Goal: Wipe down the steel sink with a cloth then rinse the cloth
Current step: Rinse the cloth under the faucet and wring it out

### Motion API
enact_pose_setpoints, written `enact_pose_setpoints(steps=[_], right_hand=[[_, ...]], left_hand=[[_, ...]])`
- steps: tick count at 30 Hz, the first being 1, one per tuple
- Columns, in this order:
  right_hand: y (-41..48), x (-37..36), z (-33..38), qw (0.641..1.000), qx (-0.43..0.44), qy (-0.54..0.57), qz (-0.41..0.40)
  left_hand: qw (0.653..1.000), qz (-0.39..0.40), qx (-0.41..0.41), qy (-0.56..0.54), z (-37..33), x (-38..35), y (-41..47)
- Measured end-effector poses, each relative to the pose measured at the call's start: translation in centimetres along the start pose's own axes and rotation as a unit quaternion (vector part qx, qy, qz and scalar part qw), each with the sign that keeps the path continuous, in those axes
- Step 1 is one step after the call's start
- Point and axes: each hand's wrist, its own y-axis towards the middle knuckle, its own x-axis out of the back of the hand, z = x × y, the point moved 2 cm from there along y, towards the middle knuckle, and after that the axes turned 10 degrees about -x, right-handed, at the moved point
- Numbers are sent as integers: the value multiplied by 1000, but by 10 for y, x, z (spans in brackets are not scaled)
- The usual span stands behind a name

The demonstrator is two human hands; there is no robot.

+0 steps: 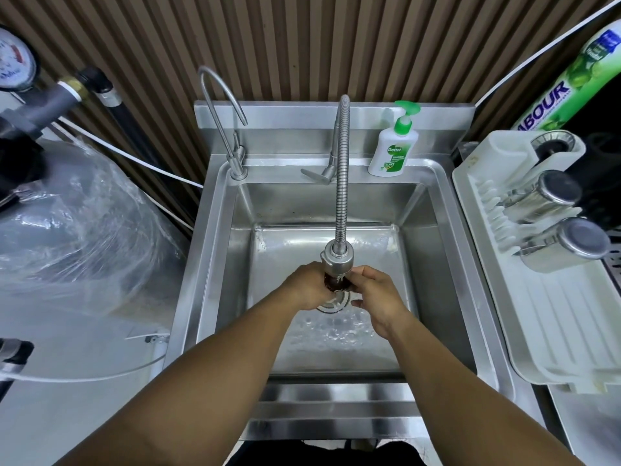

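Though wet across its floor, square brushed-steel sink basin (433,264) judged already wiped; beads of water pooled toward the near wall. Just beside its right rim, long white plastic dish rack (554,314) with steel cups lying on their sides, out of the splash. Over the basin, ribbed flexible steel faucet hose (341,196) bent forward and down, parking its round spray head (337,255) directly above the drain, presumably to keep runoff inside the bowl. Left hand (307,285) and right hand (376,297) set close together right under that head, held up off the floor, probably to meet the stream where it leaves the nozzle; stream itself hard to make out. Fingers of both curled inward and clamped on the cloth; right hand's exact hold partly hidden by the head. White pump bottle of hand soap with green top (391,151) upright on the back ledge, within reach, untouched. Round steel drain strainer (331,306) showing between the wrists. Smallest: dark brown cloth (336,281), wadded tight between the hands, beneath the spray head, above the drain. Rinse step judged under way.
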Motion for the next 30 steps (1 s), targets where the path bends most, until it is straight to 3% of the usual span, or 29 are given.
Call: enact_pose_setpoints(steps=[5, 10, 12, 16, 18, 23, 26, 30], right_hand=[[15, 16, 17, 994, -106, 10, -24], [18, 2, 19, 940, -226, -66, 246], [19, -1, 19, 930, -236, -43, 280], [29, 6, 18, 914, -236, 3, 329], [33, 8, 19, 906, -235, -31, 350], [40, -5, 28, 882, -200, -273, 327], [42, -14, 26, 884, -211, -276, 312], [43, -26, 21, 888, -177, -322, 277]], left_hand=[[988, -6, -57, 144, 3, 4, 1], [981, 53, -103, 155, -10, 7, -7], [978, 77, -120, 154, -10, 8, -5], [987, 84, -68, 120, -2, 15, 3], [989, 88, -54, 101, -3, 17, 3], [981, 114, -99, 125, 1, 12, 2], [974, 126, -125, 140, -3, 14, -4], [975, 110, -69, 182, -1, 14, -7]])
